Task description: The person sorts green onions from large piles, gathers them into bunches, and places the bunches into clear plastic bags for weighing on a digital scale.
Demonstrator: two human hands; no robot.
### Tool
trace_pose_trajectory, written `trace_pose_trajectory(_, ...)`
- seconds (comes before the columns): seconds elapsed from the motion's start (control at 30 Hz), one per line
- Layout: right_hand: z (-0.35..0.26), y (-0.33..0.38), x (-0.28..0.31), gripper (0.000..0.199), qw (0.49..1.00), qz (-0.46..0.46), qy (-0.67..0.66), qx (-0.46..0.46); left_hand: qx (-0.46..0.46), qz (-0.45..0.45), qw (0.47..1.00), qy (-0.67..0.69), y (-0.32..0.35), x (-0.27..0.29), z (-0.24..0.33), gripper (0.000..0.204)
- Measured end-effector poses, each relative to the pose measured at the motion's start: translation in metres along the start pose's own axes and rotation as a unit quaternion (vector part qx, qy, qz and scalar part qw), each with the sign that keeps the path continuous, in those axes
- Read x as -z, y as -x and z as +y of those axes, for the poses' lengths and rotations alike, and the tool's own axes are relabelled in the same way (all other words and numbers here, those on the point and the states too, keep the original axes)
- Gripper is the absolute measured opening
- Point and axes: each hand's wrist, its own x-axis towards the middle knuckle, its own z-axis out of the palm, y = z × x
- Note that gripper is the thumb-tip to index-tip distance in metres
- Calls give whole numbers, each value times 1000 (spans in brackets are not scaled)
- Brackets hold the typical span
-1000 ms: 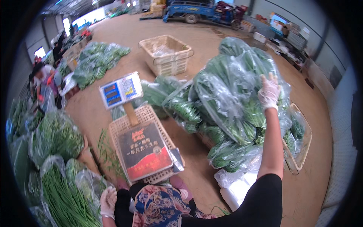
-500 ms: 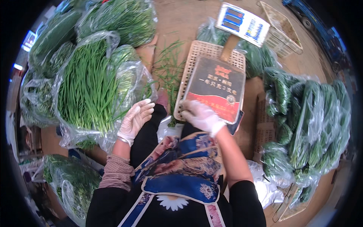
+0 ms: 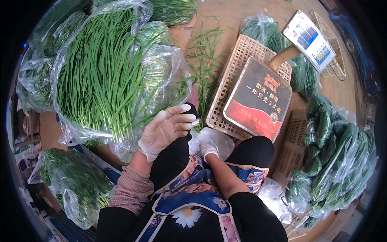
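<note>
My left hand (image 3: 166, 128), in a thin whitish glove, is raised over my left knee with its fingers curled. A small white piece (image 3: 195, 122), too small to name, sticks out at its fingertips. My right hand (image 3: 209, 151), gloved too, reaches down between my knees to a white plastic bag (image 3: 217, 138); its fingers are mostly hidden. Left of my left hand, long green garlic chives (image 3: 100, 80) fill a large open clear bag (image 3: 60, 72). Loose green stalks (image 3: 205, 56) lie on the floor ahead of my knees.
A platform scale (image 3: 258, 97) rests on a beige plastic basket (image 3: 238, 52), its display (image 3: 309, 40) on a post. Bagged greens (image 3: 338, 157) lie on crates (image 3: 292, 141) at right. Another bag of greens (image 3: 76, 185) sits at lower left. A beige crate (image 3: 328, 36) stands far right.
My right hand has moved from the scale's near edge down to the white bag between my knees. My left hand has turned, its fingers curled. The view has shifted, with the scale now farther right.
</note>
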Motion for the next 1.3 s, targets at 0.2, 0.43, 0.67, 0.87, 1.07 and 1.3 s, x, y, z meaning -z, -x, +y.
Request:
trace_pose_trajectory(0.2,-4,15,56,17,970,236,-40,37,-1,-6,1000,14,0,0,2,61)
trace_pose_trajectory(0.43,10,91,98,17,632,289,-707,127,43,62,980,-182,-2,-16,-12,50)
trace_pose_trajectory(0.67,0,123,76,10,586,223,-750,210,-6,73,620,-781,-25,2,-102,42)
trace_pose_trajectory(0.87,36,4,-11,26,806,240,-465,277,14,119,637,-762,-5,-28,-101,31)
trace_pose_trajectory(1.07,25,-11,-44,47,914,264,-273,140,-148,199,871,-424,26,-77,-44,11)
trace_pose_trajectory(1.3,-2,117,73,15,657,429,-571,242,-259,148,912,-281,69,-100,19,13)
